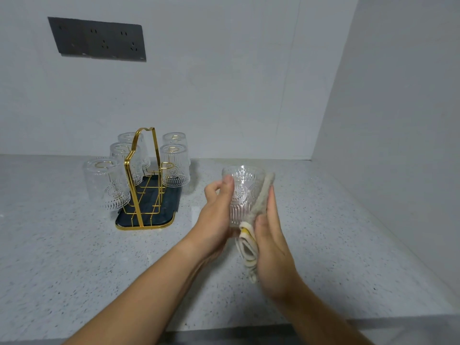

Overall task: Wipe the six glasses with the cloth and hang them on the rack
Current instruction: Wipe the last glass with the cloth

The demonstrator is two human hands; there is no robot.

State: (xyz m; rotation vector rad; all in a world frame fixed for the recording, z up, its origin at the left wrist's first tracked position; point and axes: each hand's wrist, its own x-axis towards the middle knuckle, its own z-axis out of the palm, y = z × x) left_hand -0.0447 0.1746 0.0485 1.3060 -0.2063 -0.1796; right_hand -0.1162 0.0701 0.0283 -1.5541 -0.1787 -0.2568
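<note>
the glass [242, 192] is upright above the countertop [74, 257], toward its back right corner; the left hand [216, 220] curls round it; the right hand [271, 240], fingers straight, presses the cloth [249, 247] on its side; the rack [143, 180] with five upturned glasses [107, 185] stands left, apart; bare countertop lies between.

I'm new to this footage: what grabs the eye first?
The patterned glass held mid-frame: the left hand grips it while the right hand presses a cloth against its side. To the left, five glasses hang upturned on a gold rack on the speckled counter.
</note>
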